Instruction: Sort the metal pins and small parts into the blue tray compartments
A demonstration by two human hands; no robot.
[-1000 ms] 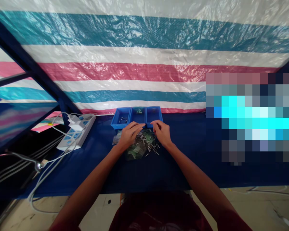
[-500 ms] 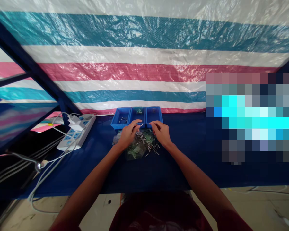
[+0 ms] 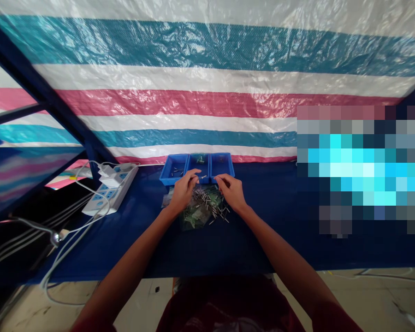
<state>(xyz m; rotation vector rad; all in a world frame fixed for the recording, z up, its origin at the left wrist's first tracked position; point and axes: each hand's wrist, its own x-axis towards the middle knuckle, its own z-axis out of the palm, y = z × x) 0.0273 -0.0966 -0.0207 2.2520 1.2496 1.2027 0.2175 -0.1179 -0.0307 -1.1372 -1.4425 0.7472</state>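
My left hand is closed in a pinch, and a small slim metal pin juts from its fingertips toward the right. Facing it, a short gap away, my right hand has thumb and forefinger pressed together; anything between them is too small to make out. Below both hands lies a loose pile of metal pins, partly on a clear plastic bag with green pieces in it. Just beyond the fingertips stand three joined blue bins, left, middle and right.
A few pins lie in the left bin and green pieces in the middle one. A white power strip with cables sits on the blue table at left. A striped tarp hangs behind. Blurred blocks cover the right side.
My left hand has shifted slightly left and its fingertips have turned a little, still with the pin. My right hand stays almost where it was.
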